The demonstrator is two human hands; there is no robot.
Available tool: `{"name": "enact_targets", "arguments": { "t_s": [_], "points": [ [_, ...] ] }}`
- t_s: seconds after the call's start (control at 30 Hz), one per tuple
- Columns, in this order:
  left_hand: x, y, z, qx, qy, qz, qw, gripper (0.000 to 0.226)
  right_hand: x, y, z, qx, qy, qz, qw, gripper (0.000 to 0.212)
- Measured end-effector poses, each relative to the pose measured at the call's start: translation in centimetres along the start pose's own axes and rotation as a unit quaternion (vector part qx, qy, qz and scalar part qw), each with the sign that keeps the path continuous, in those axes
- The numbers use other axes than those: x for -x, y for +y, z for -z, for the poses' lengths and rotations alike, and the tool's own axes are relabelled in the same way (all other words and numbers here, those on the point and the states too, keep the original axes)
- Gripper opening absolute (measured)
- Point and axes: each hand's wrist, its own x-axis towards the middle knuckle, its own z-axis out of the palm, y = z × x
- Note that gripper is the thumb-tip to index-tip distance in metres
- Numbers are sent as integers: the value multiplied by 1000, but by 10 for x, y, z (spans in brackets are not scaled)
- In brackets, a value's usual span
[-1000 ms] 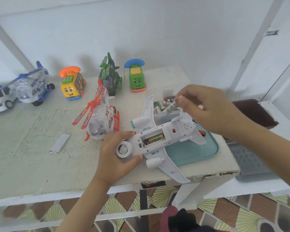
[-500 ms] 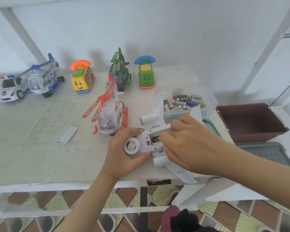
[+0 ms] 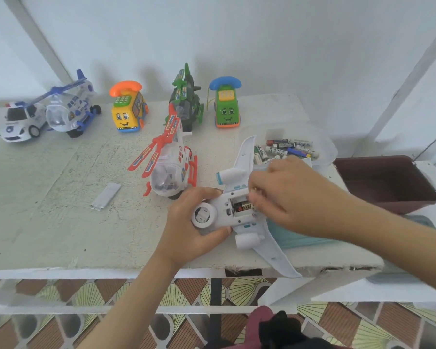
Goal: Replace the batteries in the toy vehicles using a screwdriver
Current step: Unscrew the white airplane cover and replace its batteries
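Right hand (image 3: pixel 287 197), at the far battery tub (image 3: pixel 322 149) 1 second ago, now curls over the open bay (image 3: pixel 241 206) of the toy plane (image 3: pixel 222 215) at the near worktop (image 3: pixel 61 210) edge, likely seating a cell; whether its grip holds one is hidden. Left hand (image 3: pixel 186 230) clasps the nose.

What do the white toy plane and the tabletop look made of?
Toy plane: smooth moulded white plastic, slight sheen. Tabletop: probably painted concrete or stone, matte; mottled worn coating and chipped front edge suggest it.

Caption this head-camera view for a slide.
Left hand grips an upturned toy plane; right hand works at its open battery compartment.
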Motion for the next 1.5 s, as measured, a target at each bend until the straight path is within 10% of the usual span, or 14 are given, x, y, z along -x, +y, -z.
{"name": "enact_targets", "arguments": {
  "t_s": [0.2, 0.67, 1.2, 1.5],
  "points": [
    [-1, 1, 0, 1, -1, 4, 1000, 48, -27, 10, 8, -217, -97, -57, 970, 5],
    [-1, 2, 1, 0, -5, 20, 1000, 48, -27, 6, -11, 1, -34, 175, 984, 9],
    [0, 1, 2, 3, 0, 8, 1000, 47, 4, 1, -12, -35, -8, 71, 997, 37],
    [1, 2, 2, -11, 14, 3, 1000, 48, 38, 65, 13, -57, 189, -201, 959, 17]
  ]
}}
